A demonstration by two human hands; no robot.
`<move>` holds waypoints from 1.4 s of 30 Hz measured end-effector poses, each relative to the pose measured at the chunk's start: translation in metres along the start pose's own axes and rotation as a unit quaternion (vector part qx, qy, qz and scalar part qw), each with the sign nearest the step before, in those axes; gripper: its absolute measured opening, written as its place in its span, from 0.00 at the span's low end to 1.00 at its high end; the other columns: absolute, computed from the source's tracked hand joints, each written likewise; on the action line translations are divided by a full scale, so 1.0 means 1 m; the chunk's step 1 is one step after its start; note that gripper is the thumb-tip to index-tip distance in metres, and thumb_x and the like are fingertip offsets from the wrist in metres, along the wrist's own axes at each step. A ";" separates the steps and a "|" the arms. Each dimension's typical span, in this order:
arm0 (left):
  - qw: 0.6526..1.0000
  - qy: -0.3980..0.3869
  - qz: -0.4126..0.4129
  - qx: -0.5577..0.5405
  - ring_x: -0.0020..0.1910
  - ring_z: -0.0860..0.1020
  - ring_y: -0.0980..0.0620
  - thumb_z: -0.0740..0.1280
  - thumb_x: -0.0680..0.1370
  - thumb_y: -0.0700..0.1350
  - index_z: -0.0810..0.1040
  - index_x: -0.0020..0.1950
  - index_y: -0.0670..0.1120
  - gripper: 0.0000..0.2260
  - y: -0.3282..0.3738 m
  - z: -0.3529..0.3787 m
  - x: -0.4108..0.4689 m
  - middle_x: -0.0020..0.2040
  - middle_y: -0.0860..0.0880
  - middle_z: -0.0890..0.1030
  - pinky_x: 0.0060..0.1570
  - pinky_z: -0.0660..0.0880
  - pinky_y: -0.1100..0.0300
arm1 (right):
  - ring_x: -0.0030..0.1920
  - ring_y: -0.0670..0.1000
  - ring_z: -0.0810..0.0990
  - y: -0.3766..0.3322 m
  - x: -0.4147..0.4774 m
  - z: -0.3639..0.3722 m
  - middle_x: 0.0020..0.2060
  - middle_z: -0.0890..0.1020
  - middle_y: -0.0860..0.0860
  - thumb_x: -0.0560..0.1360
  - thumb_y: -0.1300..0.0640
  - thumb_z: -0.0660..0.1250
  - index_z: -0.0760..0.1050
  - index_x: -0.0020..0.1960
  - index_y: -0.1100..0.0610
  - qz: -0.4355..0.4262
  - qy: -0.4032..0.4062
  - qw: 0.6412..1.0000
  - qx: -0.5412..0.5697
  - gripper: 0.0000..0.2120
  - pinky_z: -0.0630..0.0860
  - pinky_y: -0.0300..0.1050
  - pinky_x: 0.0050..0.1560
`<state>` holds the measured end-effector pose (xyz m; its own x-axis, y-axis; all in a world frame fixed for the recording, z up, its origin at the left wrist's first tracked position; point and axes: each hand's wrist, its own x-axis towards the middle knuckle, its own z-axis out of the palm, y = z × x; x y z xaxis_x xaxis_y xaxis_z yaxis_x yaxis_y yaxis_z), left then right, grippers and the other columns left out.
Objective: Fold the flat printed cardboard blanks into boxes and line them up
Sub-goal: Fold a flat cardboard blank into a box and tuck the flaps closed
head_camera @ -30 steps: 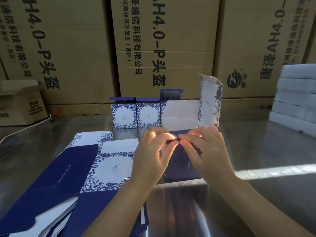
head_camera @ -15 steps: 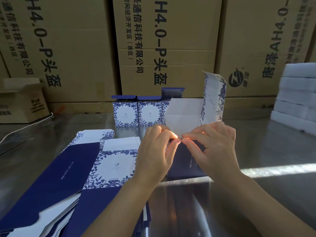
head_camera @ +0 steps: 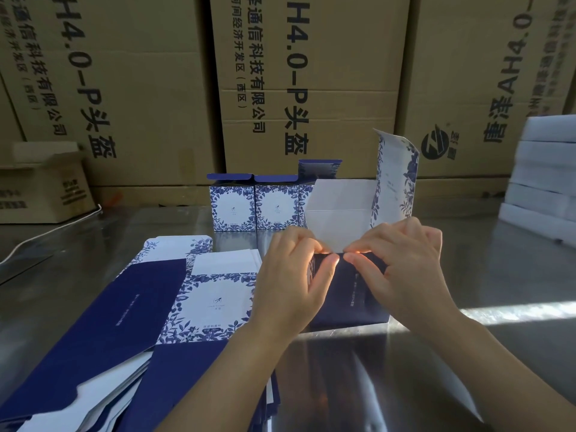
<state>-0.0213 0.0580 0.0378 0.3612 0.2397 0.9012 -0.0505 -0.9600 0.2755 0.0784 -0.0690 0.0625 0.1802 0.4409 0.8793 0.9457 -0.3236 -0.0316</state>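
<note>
Brown cartons (head_camera: 311, 88) stand behind the shiny table (head_camera: 498, 275). Left hand (head_camera: 290, 282) and right hand (head_camera: 405, 269) pinch the near top edge of the half-folded box (head_camera: 352, 294), mid-table. Its thin card looks light and bendy, so hold it near the creases.

- Middle carton (head_camera: 311, 88): large dark print running sideways down the face, "AH4.0-P头盔". Beside it are smaller lines, "…泽通信科技有限公司" and "河间经济开发区(西区)", with their tops cut off by the frame.
- Left carton (head_camera: 131, 88): the same print, partly cut off: "H4.0-P头盔", "…信科技有限公司", "(西区)".
- Right carton (head_camera: 467, 73): "AH4.0" running the other way, upward. The characters below it are unclear. A round dark logo (head_camera: 434, 145) has small characters beside it, too blurred to read.
- Small carton (head_camera: 43, 188): dark print, blurred.
- Flat blank (head_camera: 215, 304), finished boxes (head_camera: 232, 210), open box (head_camera: 352, 294): fine print, too small to read.
</note>
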 end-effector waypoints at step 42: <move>0.996 0.031 -0.082 0.024 0.51 0.67 0.58 0.66 0.73 0.48 0.81 0.44 0.51 0.05 -0.011 0.001 0.001 0.51 0.52 0.74 0.42 0.73 0.60 | 0.37 0.52 0.68 0.027 0.004 -0.010 0.36 0.81 0.42 0.71 0.55 0.65 0.82 0.41 0.47 -0.006 -0.033 0.997 -0.065 0.07 0.55 0.47 0.41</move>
<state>-0.0197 0.0686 0.0358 0.3026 0.4003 0.8650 0.0499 -0.9130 0.4050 0.1022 -0.0848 0.0699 0.1906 0.4985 0.8457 0.9059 -0.4212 0.0440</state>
